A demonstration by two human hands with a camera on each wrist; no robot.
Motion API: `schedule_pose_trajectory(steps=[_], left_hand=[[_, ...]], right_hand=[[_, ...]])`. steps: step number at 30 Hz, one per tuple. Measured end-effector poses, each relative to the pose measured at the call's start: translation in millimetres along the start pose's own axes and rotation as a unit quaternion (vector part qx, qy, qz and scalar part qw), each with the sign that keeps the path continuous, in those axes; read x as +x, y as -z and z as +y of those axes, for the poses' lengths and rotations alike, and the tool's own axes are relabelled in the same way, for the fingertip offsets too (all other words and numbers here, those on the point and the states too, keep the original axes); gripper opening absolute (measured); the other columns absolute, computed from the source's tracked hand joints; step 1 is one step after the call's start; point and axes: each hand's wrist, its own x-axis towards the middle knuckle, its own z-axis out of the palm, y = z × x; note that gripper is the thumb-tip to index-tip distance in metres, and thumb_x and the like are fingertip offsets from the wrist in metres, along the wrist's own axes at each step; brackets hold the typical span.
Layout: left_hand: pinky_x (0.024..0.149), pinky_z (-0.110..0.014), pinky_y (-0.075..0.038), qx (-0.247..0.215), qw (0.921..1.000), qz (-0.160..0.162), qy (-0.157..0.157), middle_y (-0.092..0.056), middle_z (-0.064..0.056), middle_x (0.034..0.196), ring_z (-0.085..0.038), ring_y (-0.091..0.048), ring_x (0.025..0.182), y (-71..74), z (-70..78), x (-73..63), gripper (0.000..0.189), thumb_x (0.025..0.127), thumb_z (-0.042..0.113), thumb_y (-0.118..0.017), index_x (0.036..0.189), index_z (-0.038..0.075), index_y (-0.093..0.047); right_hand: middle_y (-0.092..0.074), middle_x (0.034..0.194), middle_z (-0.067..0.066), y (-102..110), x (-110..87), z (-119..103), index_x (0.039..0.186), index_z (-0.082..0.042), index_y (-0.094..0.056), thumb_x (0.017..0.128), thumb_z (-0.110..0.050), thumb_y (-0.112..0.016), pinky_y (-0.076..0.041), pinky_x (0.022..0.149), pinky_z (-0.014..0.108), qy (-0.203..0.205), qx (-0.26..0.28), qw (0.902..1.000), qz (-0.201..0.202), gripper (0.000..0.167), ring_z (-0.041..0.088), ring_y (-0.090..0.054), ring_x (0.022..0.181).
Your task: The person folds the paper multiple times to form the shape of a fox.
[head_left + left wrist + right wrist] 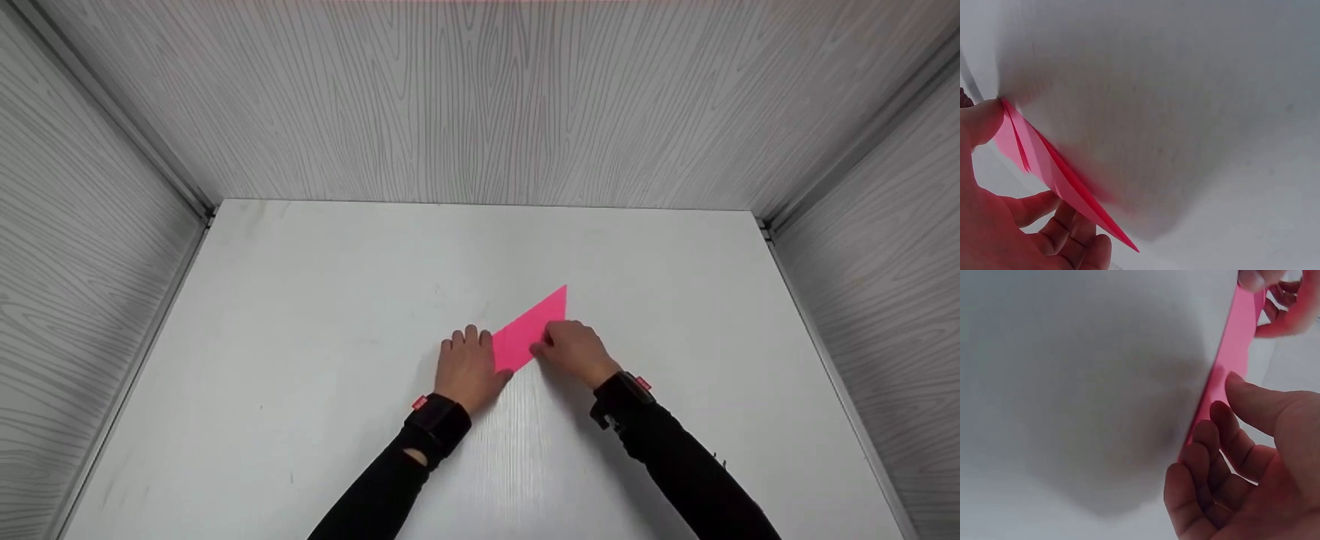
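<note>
A folded pink sheet of paper (517, 339) lies slantwise between both hands, one pointed corner reaching up to the right in the head view. My left hand (466, 371) holds its left part, the thumb at the near edge and the fingers on the far side. Layered folds of the pink paper (1067, 185) show along its edge in the left wrist view. Near the middle of the lower edge, my right hand (577, 349) pinches the paper between thumb and curled fingers. The right wrist view shows the right thumb (1255, 402) against the pink paper (1235, 340). The paper's left end is hidden under the left hand.
The white tabletop (337, 285) spreads around the hands. A grey wood-grain panel (480, 105) stands along its back, with similar panels at the left (82, 247) and right (877, 247). Both wrists wear black bands over dark sleeves.
</note>
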Motion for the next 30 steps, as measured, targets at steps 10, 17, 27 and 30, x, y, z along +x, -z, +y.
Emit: schedule_pose_trajectory(steps=[10,17,27,30], left_hand=[[0.089,-0.047,-0.051,-0.067,0.9958,-0.06,0.019,-0.061,-0.018,0.112,-0.033,-0.061,0.104,5.9,1.4,0.1,0.063,0.094,0.047,-0.073,0.13,-0.003,-0.061],[0.1,-0.049,-0.052,-0.251,0.9606,-0.108,0.05,-0.062,-0.025,0.122,-0.039,-0.063,0.115,11.9,-7.5,7.6,0.043,0.101,0.018,-0.065,0.133,-0.01,-0.058],[0.085,-0.041,-0.055,-0.358,0.9237,-0.108,0.086,-0.071,-0.013,0.103,-0.023,-0.066,0.09,16.9,-14.7,16.1,0.035,0.102,0.012,-0.059,0.132,-0.007,-0.058],[0.088,-0.041,-0.054,-0.371,0.9173,-0.109,0.097,-0.071,-0.015,0.108,-0.024,-0.067,0.095,14.9,-16.1,18.6,0.036,0.101,0.011,-0.058,0.132,-0.007,-0.058]], right_hand=[[-0.057,0.072,0.002,-10.0,5.5,-12.3,0.084,-0.006,-0.063,0.094,-0.018,-0.078,-0.048,0.069,0.036,0.011,-0.004,0.9999,0.011,0.021,0.018,-0.053,0.069],[-0.059,0.078,0.005,-5.0,10.4,-13.4,0.091,-0.004,-0.065,0.092,-0.015,-0.078,-0.051,0.073,0.038,0.003,0.003,0.9998,-0.019,0.018,0.02,-0.056,0.074],[-0.058,0.079,0.004,-6.8,14.0,-17.9,0.09,-0.004,-0.064,0.092,-0.01,-0.078,-0.05,0.072,0.037,0.042,-0.008,0.9979,-0.047,0.015,0.019,-0.054,0.076],[-0.057,0.079,0.004,-7.8,13.4,-18.1,0.09,-0.005,-0.063,0.092,-0.009,-0.078,-0.049,0.072,0.036,0.052,-0.009,0.9971,-0.054,0.016,0.019,-0.053,0.076]])
